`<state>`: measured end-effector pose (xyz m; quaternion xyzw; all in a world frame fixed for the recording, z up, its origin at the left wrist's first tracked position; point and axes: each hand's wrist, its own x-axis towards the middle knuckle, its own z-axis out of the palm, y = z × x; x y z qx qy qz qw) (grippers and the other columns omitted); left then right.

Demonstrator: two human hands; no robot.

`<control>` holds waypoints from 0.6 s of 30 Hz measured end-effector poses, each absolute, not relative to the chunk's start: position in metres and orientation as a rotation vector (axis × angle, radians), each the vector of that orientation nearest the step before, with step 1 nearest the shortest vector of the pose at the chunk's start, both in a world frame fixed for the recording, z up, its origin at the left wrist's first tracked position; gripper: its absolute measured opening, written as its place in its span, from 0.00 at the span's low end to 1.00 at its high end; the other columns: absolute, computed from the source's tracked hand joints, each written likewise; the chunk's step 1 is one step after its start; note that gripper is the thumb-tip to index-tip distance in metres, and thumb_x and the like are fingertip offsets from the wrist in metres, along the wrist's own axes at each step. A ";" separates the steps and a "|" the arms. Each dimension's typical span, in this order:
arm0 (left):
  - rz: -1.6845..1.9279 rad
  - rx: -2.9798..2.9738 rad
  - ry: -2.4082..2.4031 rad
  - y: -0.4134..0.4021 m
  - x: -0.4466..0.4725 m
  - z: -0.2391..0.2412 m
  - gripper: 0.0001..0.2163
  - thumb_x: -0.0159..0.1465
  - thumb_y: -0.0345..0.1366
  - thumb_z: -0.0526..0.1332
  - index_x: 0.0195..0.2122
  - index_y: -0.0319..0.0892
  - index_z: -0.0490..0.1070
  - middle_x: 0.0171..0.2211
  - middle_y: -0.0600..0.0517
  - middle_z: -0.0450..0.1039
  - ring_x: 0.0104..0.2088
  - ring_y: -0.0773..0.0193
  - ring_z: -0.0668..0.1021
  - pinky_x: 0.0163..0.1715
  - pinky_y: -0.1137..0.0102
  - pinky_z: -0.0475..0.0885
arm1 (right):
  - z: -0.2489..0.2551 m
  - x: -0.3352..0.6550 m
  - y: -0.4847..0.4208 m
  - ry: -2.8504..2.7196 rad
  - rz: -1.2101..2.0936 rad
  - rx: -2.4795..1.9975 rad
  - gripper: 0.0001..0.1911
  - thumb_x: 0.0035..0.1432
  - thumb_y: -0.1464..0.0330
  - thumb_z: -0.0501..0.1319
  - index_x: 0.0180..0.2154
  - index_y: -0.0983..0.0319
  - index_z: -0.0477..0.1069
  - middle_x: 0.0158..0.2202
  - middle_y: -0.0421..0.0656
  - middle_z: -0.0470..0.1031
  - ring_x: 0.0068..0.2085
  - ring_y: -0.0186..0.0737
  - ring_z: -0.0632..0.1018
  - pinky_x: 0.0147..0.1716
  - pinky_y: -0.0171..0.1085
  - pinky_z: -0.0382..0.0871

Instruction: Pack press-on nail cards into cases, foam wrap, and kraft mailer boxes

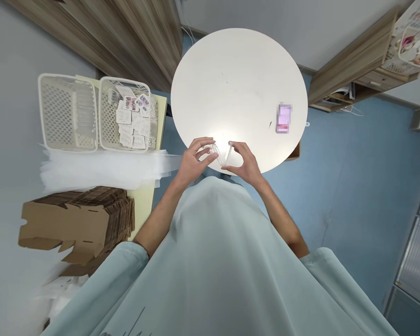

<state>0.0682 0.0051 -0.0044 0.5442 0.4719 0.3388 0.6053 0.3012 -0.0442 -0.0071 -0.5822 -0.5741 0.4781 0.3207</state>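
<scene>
Both my hands meet over the near edge of a round white table (238, 79). My left hand (195, 161) has its fingers curled around a small clear plastic case (217, 153). My right hand (243, 161) pinches the case's other clear part (228, 151), a thin lid-like piece, between thumb and fingers. The two clear parts touch at the middle. What, if anything, is inside the case I cannot make out.
A small purple packet (283, 118) lies on the table's right side. To the left, two white mesh baskets (68, 112), one with several small cards (131, 122), stand on a yellow side table beside clear plastic bags (101, 168) and stacked flat cardboard boxes (77, 219). Wooden shelves (357, 70) stand right.
</scene>
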 end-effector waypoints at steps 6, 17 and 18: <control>0.689 0.924 0.972 0.011 0.060 -0.011 0.27 0.64 0.59 0.78 0.57 0.52 0.78 0.75 0.40 0.72 0.69 0.40 0.81 0.65 0.43 0.80 | 0.001 0.300 -0.038 -1.627 1.191 -1.493 0.41 0.62 0.53 0.80 0.73 0.43 0.71 0.75 0.46 0.72 0.79 0.65 0.67 0.81 0.70 0.61; 0.707 0.911 0.975 0.016 0.061 -0.015 0.43 0.64 0.65 0.77 0.76 0.53 0.70 0.73 0.36 0.75 0.71 0.37 0.80 0.71 0.39 0.75 | 0.002 0.288 -0.034 -1.463 1.160 -1.581 0.52 0.61 0.45 0.80 0.79 0.41 0.62 0.83 0.47 0.59 0.82 0.67 0.61 0.75 0.70 0.69; 0.732 0.937 0.995 0.016 0.063 -0.015 0.44 0.64 0.65 0.76 0.76 0.53 0.69 0.75 0.36 0.73 0.73 0.37 0.78 0.72 0.40 0.75 | 0.002 0.286 -0.034 -1.412 1.178 -1.593 0.54 0.60 0.44 0.80 0.80 0.41 0.60 0.83 0.48 0.58 0.80 0.66 0.64 0.74 0.68 0.72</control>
